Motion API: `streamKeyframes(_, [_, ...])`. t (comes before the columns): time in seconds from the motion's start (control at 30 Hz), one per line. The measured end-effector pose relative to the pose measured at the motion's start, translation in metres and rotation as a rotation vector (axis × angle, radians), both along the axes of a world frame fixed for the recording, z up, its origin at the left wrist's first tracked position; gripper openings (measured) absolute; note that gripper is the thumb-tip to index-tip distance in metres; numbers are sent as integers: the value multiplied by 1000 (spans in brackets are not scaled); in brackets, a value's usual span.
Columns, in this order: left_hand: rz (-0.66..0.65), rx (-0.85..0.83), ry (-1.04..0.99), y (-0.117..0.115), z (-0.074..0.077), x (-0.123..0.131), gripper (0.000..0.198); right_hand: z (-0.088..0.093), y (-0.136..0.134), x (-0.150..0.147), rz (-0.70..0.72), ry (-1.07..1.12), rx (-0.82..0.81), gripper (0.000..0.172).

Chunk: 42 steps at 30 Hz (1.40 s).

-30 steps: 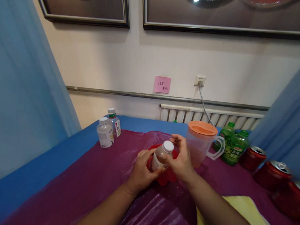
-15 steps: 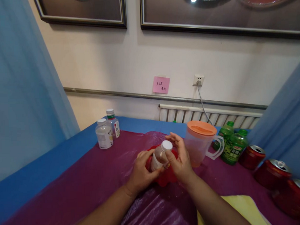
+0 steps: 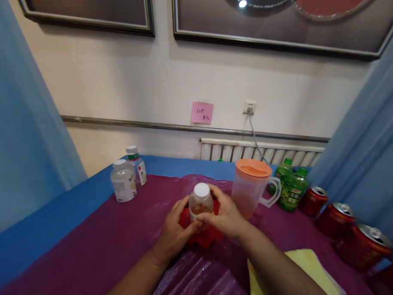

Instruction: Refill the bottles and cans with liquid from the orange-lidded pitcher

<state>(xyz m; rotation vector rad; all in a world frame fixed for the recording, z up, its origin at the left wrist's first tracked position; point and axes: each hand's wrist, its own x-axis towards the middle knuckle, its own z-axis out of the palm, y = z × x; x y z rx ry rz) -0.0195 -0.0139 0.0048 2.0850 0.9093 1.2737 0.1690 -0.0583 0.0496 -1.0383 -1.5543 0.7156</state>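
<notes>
Between my two hands stands a clear plastic bottle (image 3: 201, 203) with a white cap, upright, with some brownish liquid showing through its wall. My left hand (image 3: 175, 228) wraps its left side, the thumb across the front. My right hand (image 3: 224, 213) curls round the right side, its thumb also on the front. Beneath and around the bottle is a red scalloped dish or mat (image 3: 206, 239), mostly covered by the bottle and hands. To the right of my right hand is a clear pitcher (image 3: 246, 193) with an orange lid.
Two white-capped bottles, a wide one (image 3: 123, 184) and a slimmer one (image 3: 139, 169), stand at the left. Green bottles (image 3: 293, 191) and several red cans (image 3: 334, 220) line the right side. A yellow cloth (image 3: 305, 268) lies at the front right on the purple sheet (image 3: 129, 240).
The bottle has gone from tilted to upright. My right hand has moved from near the cap down to the bottle's side. The camera view has shifted slightly.
</notes>
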Motion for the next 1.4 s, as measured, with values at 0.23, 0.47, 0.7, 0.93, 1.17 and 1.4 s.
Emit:
streamKeyframes(0.23, [-8,19,27,16,-7,-1,67,25,1,3,-194,-7,28,67])
streamKeyframes(0.47, [-24,1,33,15,-7,3,54,45,-9,32,-328,318,49,61])
streamKeyframes(0.7, [2,12,11,14,1,7,48,54,-66,114,-615,94,0,64])
streamKeyframes(0.93, [27,67,4,20,-4,8,44,29,-84,220,-1236,-390,-171,73])
streamKeyframes(1.17, [40,84,-2,20,-1,9,34,-8,-80,247,-1293,-480,-360,66])
streamKeyframes(1.4, [29,77,28,20,-1,9,34,-26,-83,252,-1272,-533,-370,59])
